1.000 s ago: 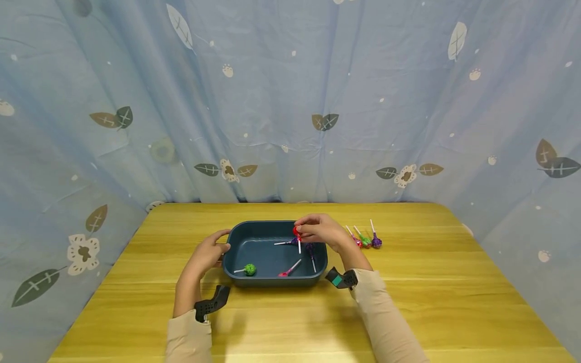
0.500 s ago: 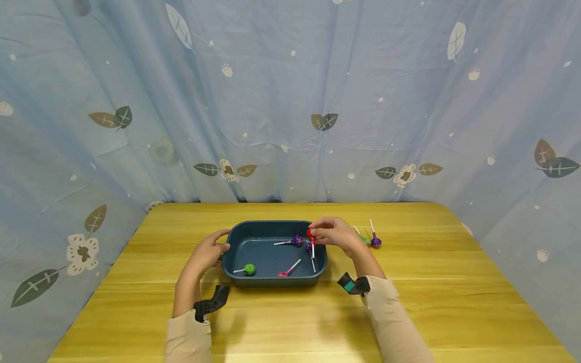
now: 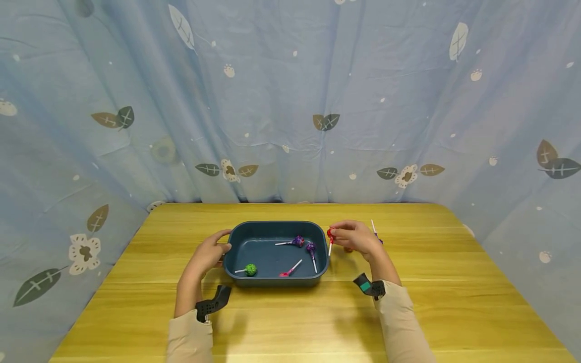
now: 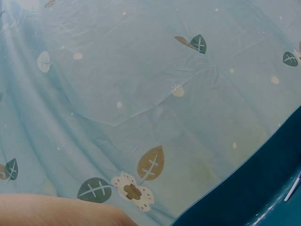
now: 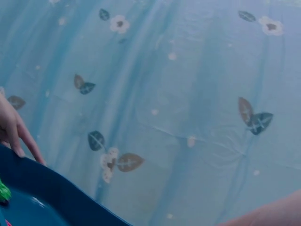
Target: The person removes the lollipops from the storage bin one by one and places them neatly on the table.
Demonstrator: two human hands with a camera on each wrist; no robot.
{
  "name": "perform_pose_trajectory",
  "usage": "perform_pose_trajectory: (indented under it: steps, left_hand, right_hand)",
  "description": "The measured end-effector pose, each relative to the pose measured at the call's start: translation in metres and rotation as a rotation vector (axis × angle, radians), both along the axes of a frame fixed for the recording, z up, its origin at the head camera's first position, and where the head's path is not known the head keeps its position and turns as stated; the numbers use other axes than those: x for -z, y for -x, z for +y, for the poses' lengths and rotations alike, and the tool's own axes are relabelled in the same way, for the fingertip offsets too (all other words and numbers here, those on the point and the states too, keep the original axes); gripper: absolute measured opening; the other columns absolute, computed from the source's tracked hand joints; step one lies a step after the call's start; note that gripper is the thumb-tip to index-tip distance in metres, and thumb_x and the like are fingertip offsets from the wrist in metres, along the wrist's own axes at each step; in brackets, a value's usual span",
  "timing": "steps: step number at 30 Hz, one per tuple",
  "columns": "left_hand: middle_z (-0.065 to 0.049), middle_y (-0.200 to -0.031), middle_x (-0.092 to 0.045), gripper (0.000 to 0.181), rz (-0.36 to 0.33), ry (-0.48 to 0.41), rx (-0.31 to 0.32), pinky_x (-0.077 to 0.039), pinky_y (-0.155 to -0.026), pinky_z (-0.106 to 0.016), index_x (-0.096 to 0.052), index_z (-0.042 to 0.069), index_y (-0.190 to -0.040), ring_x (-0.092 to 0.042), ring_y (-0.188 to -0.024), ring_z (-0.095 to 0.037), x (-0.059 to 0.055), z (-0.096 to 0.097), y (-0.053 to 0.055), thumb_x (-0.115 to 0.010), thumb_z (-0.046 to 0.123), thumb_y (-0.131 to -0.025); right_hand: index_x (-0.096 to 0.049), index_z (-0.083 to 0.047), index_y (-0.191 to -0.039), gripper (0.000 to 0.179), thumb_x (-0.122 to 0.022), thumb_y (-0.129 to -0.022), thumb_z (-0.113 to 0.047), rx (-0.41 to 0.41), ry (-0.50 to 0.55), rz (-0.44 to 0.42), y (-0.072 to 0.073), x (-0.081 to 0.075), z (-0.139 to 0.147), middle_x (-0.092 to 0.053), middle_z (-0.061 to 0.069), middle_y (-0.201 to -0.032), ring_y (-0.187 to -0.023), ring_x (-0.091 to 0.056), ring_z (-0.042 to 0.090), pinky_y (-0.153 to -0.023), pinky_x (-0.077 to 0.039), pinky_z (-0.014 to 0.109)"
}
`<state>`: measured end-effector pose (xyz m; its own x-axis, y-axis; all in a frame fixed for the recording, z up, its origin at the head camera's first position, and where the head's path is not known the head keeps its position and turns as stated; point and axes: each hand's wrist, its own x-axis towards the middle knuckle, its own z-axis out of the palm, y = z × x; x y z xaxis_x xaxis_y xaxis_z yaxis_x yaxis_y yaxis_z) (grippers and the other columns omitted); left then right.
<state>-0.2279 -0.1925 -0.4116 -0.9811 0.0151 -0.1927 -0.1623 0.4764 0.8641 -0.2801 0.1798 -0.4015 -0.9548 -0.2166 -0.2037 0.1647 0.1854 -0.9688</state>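
A dark blue basin (image 3: 268, 259) stands on the table. My left hand (image 3: 208, 254) grips its left end, the thumb at the rim. Seen from the right wrist, the fingers of this left hand (image 5: 16, 129) hang at the basin's rim. My right hand (image 3: 357, 238) pinches a red lollipop (image 3: 331, 235) by its candy end, stick downward, just past the basin's right wall. Inside the basin lie a green lollipop (image 3: 250, 269), a pink lollipop (image 3: 286, 274) and two purple ones, the left purple lollipop (image 3: 297, 241) and the right purple lollipop (image 3: 311, 247).
Behind the right hand, a purple lollipop (image 3: 374, 231) lies partly hidden on the wooden table (image 3: 290, 317). A reddish candy (image 3: 348, 249) shows below that hand. A blue patterned curtain (image 3: 272, 101) hangs along the table's back and sides.
My right hand has carried the red lollipop rightward, from over the basin to outside its right wall. It now covers most of the lollipops on the table. The left hand stays put.
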Motion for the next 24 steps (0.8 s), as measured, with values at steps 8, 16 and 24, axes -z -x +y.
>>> perform_pose_trajectory:
  steps: [8,16,24]
  left_hand:
    - [-0.032,-0.128,-0.051,0.049,-0.003,-0.027,0.0,-0.053,-0.079,-0.045,-0.033,0.001,-0.149,-0.062,-0.098,-0.037,0.0,0.0,0.0,-0.045,0.008,-0.102]
    - [-0.03,-0.122,-0.054,0.049,0.005,-0.032,-0.008,-0.054,-0.072,-0.041,-0.034,0.002,-0.149,-0.061,-0.081,-0.028,0.001,-0.001,0.002,-0.045,0.009,-0.101]
    - [-0.006,-0.068,-0.045,0.049,0.005,-0.018,-0.022,-0.046,-0.063,-0.038,-0.036,0.003,-0.148,-0.038,-0.054,-0.017,0.004,0.0,0.002,-0.046,0.008,-0.1]
  right_hand:
    - [-0.053,0.014,-0.125,0.036,-0.059,-0.096,-0.007,0.077,0.008,0.004,0.002,0.011,0.028,-0.064,0.017,-0.108,-0.088,-0.067,0.015,-0.086,-0.052,0.035]
    - [-0.048,0.013,-0.133,0.042,-0.055,-0.098,-0.009,0.124,0.007,0.019,0.003,0.007,0.047,-0.061,0.016,-0.115,-0.087,-0.066,0.01,-0.086,-0.051,0.032]
    - [-0.045,0.014,-0.135,0.042,-0.052,-0.1,-0.007,0.147,0.041,0.01,-0.001,0.01,0.06,-0.058,0.017,-0.12,-0.091,-0.064,0.011,-0.09,-0.049,0.032]
